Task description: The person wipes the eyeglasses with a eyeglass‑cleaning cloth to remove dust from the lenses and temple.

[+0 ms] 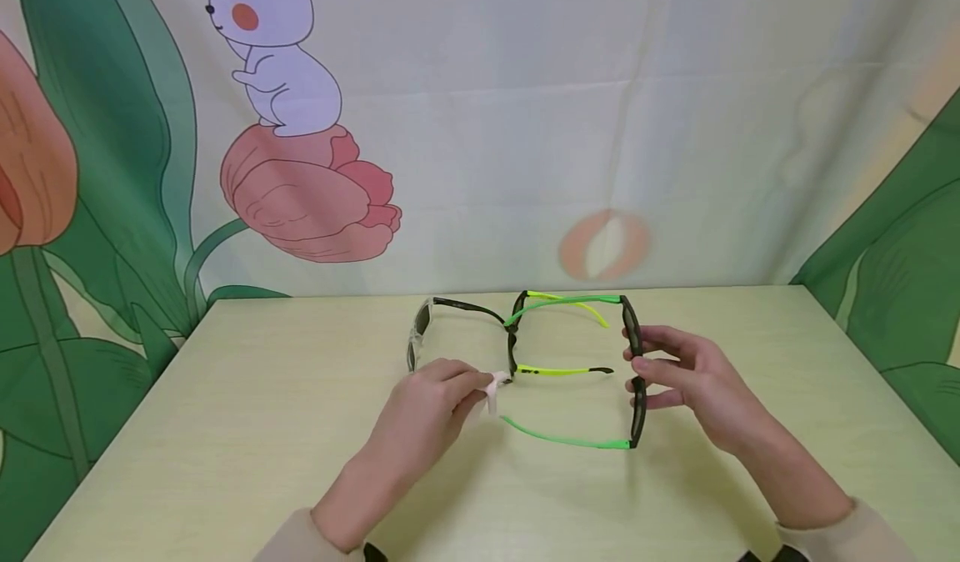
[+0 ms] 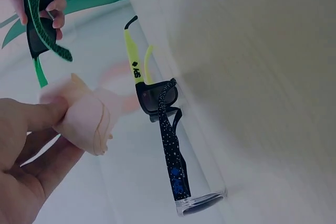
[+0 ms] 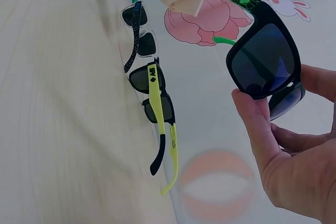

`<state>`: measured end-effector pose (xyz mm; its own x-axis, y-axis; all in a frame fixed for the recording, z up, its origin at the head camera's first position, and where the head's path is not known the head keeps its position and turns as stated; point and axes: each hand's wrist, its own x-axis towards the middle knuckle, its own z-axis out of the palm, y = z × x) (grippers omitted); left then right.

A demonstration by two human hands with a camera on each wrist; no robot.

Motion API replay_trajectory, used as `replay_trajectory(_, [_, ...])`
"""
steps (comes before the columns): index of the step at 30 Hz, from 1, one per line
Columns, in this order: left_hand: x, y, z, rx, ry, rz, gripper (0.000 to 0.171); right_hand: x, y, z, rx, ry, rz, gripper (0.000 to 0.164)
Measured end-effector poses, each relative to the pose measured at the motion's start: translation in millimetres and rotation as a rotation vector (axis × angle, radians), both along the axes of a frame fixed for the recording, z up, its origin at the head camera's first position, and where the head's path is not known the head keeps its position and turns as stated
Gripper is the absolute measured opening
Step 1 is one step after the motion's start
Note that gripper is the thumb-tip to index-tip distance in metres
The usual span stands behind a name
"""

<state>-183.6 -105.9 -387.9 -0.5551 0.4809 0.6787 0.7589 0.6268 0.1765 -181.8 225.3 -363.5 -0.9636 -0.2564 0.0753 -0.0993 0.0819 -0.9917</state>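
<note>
While my left hand (image 1: pixel 429 402) pinches pale-pink cloth (image 2: pixel 86 119), my right hand (image 1: pixel 701 383) grips black-framed, green-armed sunglasses (image 3: pixel 261 17); sloppy hold might smudge lenses (image 3: pixel 266 61) imo.

I see a table (image 1: pixel 247 454) with a hanging cloth (image 1: pixel 480 153) behind it. Near the back of the table I have two pairs side by side: the left sunglasses (image 1: pixel 423 320) and, just to their right, the middle sunglasses (image 1: pixel 512 352). The right sunglasses (image 1: pixel 640 416) are up above the table, in the right hand (image 1: pixel 693 383), with their legs pointing left. From where I look, their back leg crosses over the middle sunglasses. The left hand (image 1: pixel 431 408) is in front of the left sunglasses, holding a small cloth (image 2: pixel 86 119) by the middle sunglasses' front end.
</note>
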Motion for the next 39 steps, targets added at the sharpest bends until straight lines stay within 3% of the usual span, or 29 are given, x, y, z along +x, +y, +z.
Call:
replay_trajectory(8, [-3.9,1.2,5.1,0.094,-0.029,0.126,0.022,1.0,-5.0,-7.8,-0.02,-0.014,0.082,0.047])
replay_trajectory(15, [-5.5,2.2,7.5,0.11,-0.051,0.182,0.02,2.7,-7.1,-6.7,-0.019,-0.029,0.137,0.05])
replay_trajectory(39, [-7.5,14.3,17.0,0.159,-0.018,0.095,0.021,6.9,-19.6,-5.2,0.066,0.02,0.25,0.049])
